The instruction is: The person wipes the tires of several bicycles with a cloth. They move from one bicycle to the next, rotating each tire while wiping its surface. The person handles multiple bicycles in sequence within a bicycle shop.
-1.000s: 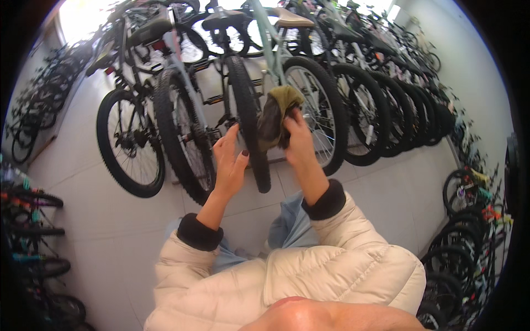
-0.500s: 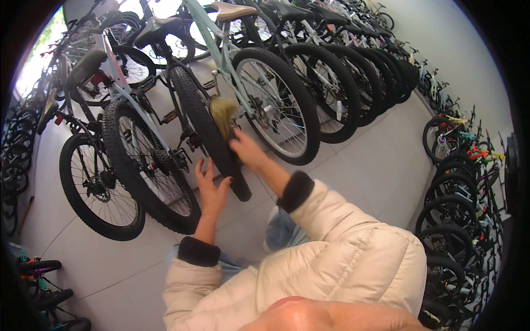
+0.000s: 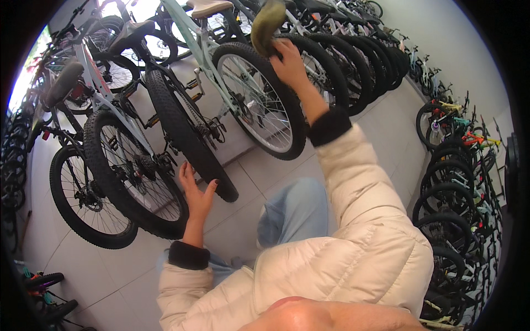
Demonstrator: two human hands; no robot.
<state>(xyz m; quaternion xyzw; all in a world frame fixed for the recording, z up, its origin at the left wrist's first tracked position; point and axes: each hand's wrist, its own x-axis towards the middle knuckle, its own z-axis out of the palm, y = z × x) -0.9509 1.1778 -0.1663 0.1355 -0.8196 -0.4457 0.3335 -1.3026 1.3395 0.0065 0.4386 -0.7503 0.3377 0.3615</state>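
Observation:
My right hand (image 3: 288, 63) is raised to the upper middle, its fingers closed around the handle end of a brush-like duster (image 3: 266, 26) with olive-yellow bristles. The duster is a little blurred and stands above the rear wheel of a mint-green bicycle (image 3: 216, 84); whether it touches the tyre I cannot tell. Lower and to the left, my left hand (image 3: 197, 194) has its fingers and thumb spread, holding nothing. It is right beside the wide black tyre (image 3: 175, 118) of a bicycle, and its fingertips may be resting against the tyre's lower side.
A grey bicycle with a knobby tyre (image 3: 105, 165) stands left of my left hand. Black wheels (image 3: 353, 69) run in a row toward the upper right. More bicycles (image 3: 450, 193) line the right wall. Pale tiles (image 3: 243, 176) cover the floor below the wheels.
My right hand has lifted the duster from the wide black tyre, up and right past the mint-green bicycle's wheel. The left hand stays beside the wide tyre, its fingers still spread.

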